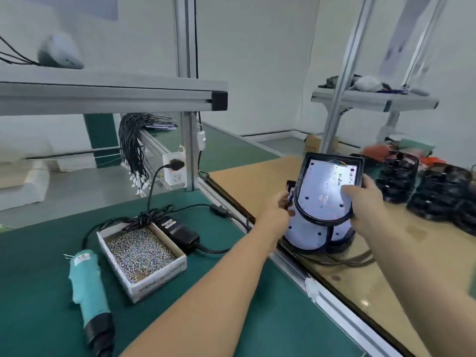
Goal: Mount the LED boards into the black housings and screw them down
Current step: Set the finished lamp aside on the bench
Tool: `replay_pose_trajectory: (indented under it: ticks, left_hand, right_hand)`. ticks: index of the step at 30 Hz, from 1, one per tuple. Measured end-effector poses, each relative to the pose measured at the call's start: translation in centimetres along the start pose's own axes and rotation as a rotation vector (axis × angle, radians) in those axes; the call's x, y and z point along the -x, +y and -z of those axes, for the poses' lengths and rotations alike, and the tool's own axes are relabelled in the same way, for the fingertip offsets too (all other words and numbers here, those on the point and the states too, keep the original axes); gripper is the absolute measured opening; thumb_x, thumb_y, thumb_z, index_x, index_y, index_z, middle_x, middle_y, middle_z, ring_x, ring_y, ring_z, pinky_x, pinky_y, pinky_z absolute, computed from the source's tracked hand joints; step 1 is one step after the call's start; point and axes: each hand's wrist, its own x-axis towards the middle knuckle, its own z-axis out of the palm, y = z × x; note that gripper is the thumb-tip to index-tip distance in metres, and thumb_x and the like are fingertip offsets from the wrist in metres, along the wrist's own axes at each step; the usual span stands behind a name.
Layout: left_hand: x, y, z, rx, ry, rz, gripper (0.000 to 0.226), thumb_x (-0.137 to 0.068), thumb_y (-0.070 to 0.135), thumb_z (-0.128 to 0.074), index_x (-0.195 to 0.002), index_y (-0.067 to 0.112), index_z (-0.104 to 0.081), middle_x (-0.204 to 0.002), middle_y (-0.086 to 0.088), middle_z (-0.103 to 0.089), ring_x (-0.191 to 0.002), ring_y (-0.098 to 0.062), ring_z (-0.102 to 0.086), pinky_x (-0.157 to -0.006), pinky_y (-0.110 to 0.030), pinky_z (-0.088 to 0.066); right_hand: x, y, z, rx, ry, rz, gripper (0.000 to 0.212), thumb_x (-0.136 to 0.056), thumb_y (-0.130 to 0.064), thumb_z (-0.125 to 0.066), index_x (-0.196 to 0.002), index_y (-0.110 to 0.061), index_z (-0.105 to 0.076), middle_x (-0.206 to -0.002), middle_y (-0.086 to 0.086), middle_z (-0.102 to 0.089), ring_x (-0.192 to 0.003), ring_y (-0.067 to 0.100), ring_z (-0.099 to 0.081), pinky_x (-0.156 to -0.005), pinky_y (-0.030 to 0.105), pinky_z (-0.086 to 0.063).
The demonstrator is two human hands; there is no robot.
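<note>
A black housing [332,188] with its LED board [324,191] seated is being held tilted above the bench's brown board; right hand [365,199] gripping its rim, left hand [279,210] pinching the side bracket. Probably light, rigid; rims safest.

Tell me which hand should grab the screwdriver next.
Left, probably. The teal screwdriver and screw box lie on the green mat on the left hand's side, while the right hand supports the black housing.
</note>
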Motion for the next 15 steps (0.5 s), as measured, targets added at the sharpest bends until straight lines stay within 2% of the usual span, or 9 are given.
replay_pose_trajectory:
  ticks: [1, 3, 5, 7, 8, 10, 12, 13, 15]
  left_hand:
    - [-0.4, -0.4, -0.6, -0.015, -0.01, 0.026, 0.055, -0.088, -0.023, -0.031, -0.126, 0.011, -0.05, -0.12, -0.006, -0.055, -0.094, -0.019, -0.058, -0.066, -0.023, -0.041]
    - [-0.6, -1.2, -1.5, -0.056, -0.068, 0.076, 0.057, -0.088, -0.023, -0.034, -0.134, 0.008, -0.046, -0.133, -0.003, -0.048, -0.11, -0.023, -0.052, -0.081, -0.025, -0.039]
    - [-0.1, -1.7, -2.3, -0.162, -0.186, -0.017, 0.045, -0.088, -0.016, -0.044, -0.125, 0.01, -0.051, -0.124, 0.007, -0.05, -0.112, -0.016, -0.043, -0.089, -0.019, -0.032]
    - [0.2, -2.8, -2.9, -0.52, -0.304, -0.228, 0.054, -0.087, 0.0, -0.056, -0.138, 0.012, -0.043, -0.139, 0.001, -0.045, -0.126, -0.016, -0.04, -0.102, -0.025, -0.032]
    - [0.3, -3.6, -2.9, -0.812, -0.343, -0.298, 0.068, -0.086, 0.008, -0.059, -0.147, 0.018, -0.031, -0.153, -0.003, -0.031, -0.138, -0.019, -0.029, -0.114, -0.033, -0.021]
    - [0.4, -4.9, -2.6, -1.32, -0.293, -0.381, 0.082, -0.089, 0.016, -0.057, -0.153, 0.025, -0.007, -0.162, -0.004, -0.003, -0.148, -0.022, -0.002, -0.118, -0.047, 0.005]
    - [0.3, -5.6, -2.0, -1.549, -0.198, -0.467, 0.077, -0.095, 0.011, -0.045, -0.153, 0.026, 0.003, -0.162, -0.004, 0.002, -0.148, -0.026, 0.002, -0.115, -0.054, 0.011]
    - [0.3, -5.6, -1.8, -1.598, -0.165, -0.491, 0.076, -0.096, 0.009, -0.041, -0.153, 0.024, 0.006, -0.162, -0.004, 0.002, -0.148, -0.027, 0.001, -0.115, -0.055, 0.011]
    - [-0.3, -5.7, -1.6, -1.63, -0.102, -0.494, 0.076, -0.095, 0.007, -0.038, -0.153, 0.023, 0.009, -0.162, -0.005, 0.003, -0.147, -0.029, -0.002, -0.115, -0.055, 0.01]
  right_hand:
    - [-0.4, 0.5, 0.8, 0.04, 0.022, -0.013, 0.046, -0.093, 0.005, -0.05, -0.135, -0.011, -0.044, -0.104, 0.017, -0.057, -0.084, 0.039, -0.055, -0.07, 0.047, -0.042]
    - [-0.9, 1.4, 2.1, 0.112, 0.075, -0.026, 0.044, -0.092, 0.006, -0.05, -0.131, -0.013, -0.048, -0.122, 0.024, -0.055, -0.109, 0.049, -0.052, -0.086, 0.065, -0.046]
    - [-1.3, 2.3, 3.1, 0.157, 0.114, -0.021, 0.043, -0.091, 0.009, -0.047, -0.129, -0.012, -0.051, -0.13, 0.029, -0.05, -0.118, 0.052, -0.045, -0.091, 0.071, -0.039]
    - [-1.7, 3.3, 3.8, 0.177, 0.151, -0.041, 0.044, -0.092, 0.008, -0.047, -0.129, -0.015, -0.054, -0.128, 0.028, -0.053, -0.118, 0.051, -0.047, -0.093, 0.07, -0.039]
    - [-1.8, 3.7, 3.9, 0.176, 0.168, -0.05, 0.041, -0.093, 0.006, -0.047, -0.126, -0.016, -0.056, -0.127, 0.027, -0.055, -0.117, 0.051, -0.048, -0.093, 0.069, -0.04]
    - [-1.7, 4.3, 3.8, 0.177, 0.197, -0.049, 0.031, -0.093, 0.004, -0.047, -0.111, -0.019, -0.058, -0.125, 0.03, -0.055, -0.115, 0.052, -0.048, -0.09, 0.07, -0.04]
    - [-1.8, 5.0, 3.4, 0.188, 0.207, -0.029, 0.029, -0.093, 0.002, -0.047, -0.11, -0.02, -0.056, -0.122, 0.028, -0.057, -0.111, 0.05, -0.053, -0.09, 0.067, -0.044]
    - [-1.9, 5.3, 3.2, 0.177, 0.219, -0.018, 0.032, -0.092, 0.002, -0.047, -0.114, -0.019, -0.056, -0.12, 0.026, -0.059, -0.105, 0.047, -0.057, -0.09, 0.061, -0.048]
    - [-2.1, 6.0, 3.0, 0.146, 0.266, -0.007, 0.035, -0.091, 0.001, -0.047, -0.12, -0.017, -0.057, -0.112, 0.022, -0.062, -0.083, 0.031, -0.059, -0.077, 0.039, -0.051]
